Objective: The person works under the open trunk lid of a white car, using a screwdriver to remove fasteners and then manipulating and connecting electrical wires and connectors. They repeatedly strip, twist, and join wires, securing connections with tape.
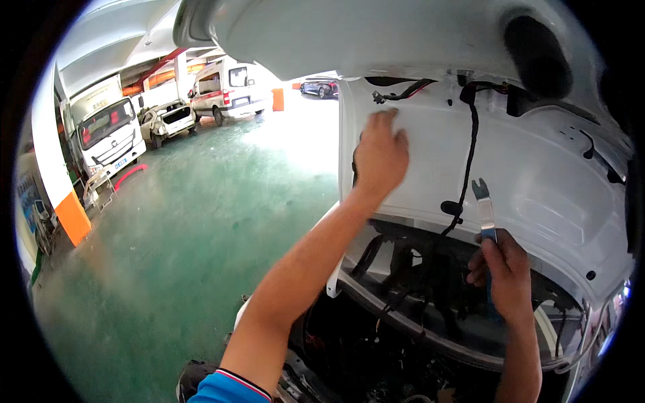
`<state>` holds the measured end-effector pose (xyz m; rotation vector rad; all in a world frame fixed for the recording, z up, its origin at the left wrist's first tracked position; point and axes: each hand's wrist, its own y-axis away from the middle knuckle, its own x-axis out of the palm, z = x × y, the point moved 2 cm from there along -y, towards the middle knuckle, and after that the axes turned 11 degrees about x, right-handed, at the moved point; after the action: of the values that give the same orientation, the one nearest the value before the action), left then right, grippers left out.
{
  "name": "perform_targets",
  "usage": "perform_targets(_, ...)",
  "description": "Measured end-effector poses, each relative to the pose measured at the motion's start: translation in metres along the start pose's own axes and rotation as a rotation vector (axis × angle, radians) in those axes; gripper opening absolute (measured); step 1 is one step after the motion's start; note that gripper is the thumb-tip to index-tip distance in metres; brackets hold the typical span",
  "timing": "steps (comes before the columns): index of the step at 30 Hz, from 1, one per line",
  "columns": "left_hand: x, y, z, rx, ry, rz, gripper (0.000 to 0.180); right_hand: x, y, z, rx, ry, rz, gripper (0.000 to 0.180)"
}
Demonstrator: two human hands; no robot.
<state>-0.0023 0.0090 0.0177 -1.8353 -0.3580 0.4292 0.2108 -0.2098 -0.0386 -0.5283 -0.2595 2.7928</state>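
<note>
In my right hand (505, 272) is a trim removal tool (486, 209), a metal bar with a forked tip and a blue handle. Its fork points up in front of the raised white liftgate panel (430, 154). My left hand (384, 153) reaches up to the panel's left part, thumb apart from the fingers and nothing visible in it. Just above its fingertips hangs a small dark connector (379, 98) on a wire with some red. A black wiring harness (472, 141) runs down the panel between my hands, with an oval black grommet (451, 207) low on it.
Below the panel is a dark rear window (463, 316) with a curved frame. A green floor (181, 228) stretches away to the left. Farther off stand a white truck (111, 138), a car with its rear open (168, 121), a white van (225, 91) and an orange-based pillar (72, 216).
</note>
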Motion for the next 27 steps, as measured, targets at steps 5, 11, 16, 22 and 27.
perform_targets(5, -0.026, 0.008, 0.072, -0.128, -0.043, 0.077, 0.039, 0.033, -0.023, 0.019, -0.028, 0.134, -0.031, 0.026)
perform_targets(11, -0.004, 0.044, 0.081, -0.145, -0.034, 0.092, 0.045, 0.046, -0.041, 0.044, 0.009, 0.274, -0.079, 0.033)
perform_targets(16, 0.001, 0.024, 0.058, -0.002, -0.182, -0.007, 0.056, 0.073, -0.047, 0.052, 0.033, 0.244, -0.020, 0.034)
perform_targets(22, 0.006, 0.029, 0.074, -0.012, -0.042, -0.071, 0.053, 0.100, -0.064, 0.044, 0.004, 0.336, 0.036, 0.037)
perform_targets(27, -0.003, 0.033, 0.090, 0.006, 0.158, -0.037, 0.042, 0.134, -0.117, 0.029, -0.249, 0.538, -0.060, 0.042)
